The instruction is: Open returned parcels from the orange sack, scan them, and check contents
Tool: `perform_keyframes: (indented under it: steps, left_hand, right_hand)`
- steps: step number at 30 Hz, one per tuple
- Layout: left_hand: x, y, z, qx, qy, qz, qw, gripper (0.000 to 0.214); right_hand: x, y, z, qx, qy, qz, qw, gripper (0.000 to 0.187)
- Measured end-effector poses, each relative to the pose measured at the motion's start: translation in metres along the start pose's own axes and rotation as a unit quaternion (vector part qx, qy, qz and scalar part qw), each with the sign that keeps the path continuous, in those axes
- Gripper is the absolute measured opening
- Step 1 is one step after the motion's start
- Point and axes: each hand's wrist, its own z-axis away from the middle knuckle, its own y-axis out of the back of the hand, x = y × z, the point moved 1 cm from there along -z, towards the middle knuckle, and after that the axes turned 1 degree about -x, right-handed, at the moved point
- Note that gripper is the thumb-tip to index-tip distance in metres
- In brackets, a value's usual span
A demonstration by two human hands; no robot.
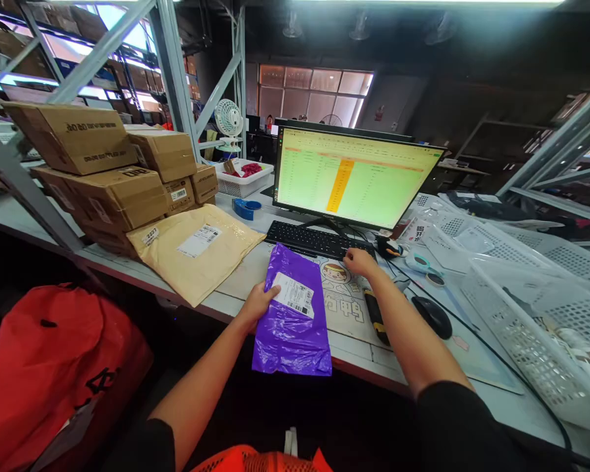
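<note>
My left hand (257, 303) grips the left edge of a purple plastic mailing bag (290, 344), thumb on top near the white shipping label (295, 295). The bag lies partly over the desk edge, its upper end close to the black keyboard (319, 242). At the keyboard's right end rests my right hand (358, 261), its fingers curled in and nothing visible in them. Beneath my right forearm is a black and yellow tool handle (375, 316), partly covered. A yellow padded mailer (204, 252) with a label lies left of the purple bag.
Cardboard boxes (113, 190) are stacked at the left by a metal rack post. A monitor (356, 177) shows a spreadsheet. A black mouse (431, 317), scissors (417, 262) and white plastic baskets (535, 328) are on the right. A blue tape dispenser (246, 209) sits behind the mailer.
</note>
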Motion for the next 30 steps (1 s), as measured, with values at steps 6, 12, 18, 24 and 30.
perform_keyframes:
  steps: [6, 12, 18, 24, 30]
  left_hand:
    - [0.086, 0.037, 0.03, 0.098, -0.298, -0.24, 0.919, 0.039]
    - [0.061, 0.003, 0.05, -0.115, -0.291, -0.424, 0.85, 0.054]
    - [0.014, 0.003, 0.034, -0.15, -0.227, -0.405, 0.873, 0.04]
    - [0.017, 0.026, -0.018, -0.087, -0.186, -0.508, 0.836, 0.036]
    - [0.012, 0.022, -0.016, -0.02, -0.191, -0.545, 0.816, 0.023]
  right_hand:
    - [0.012, -0.022, 0.117, -0.007, -0.059, 0.049, 0.997, 0.047]
    - [0.037, -0.056, 0.172, 0.033, -0.078, 0.039, 0.996, 0.056]
    - [0.034, -0.028, 0.165, 0.099, -0.009, -0.102, 0.99, 0.051]
    - [-0.031, -0.004, 0.153, 0.048, 0.189, -0.175, 0.965, 0.045]
    - [-0.081, -0.024, 0.136, 0.01, 0.257, -0.146, 0.955, 0.046]
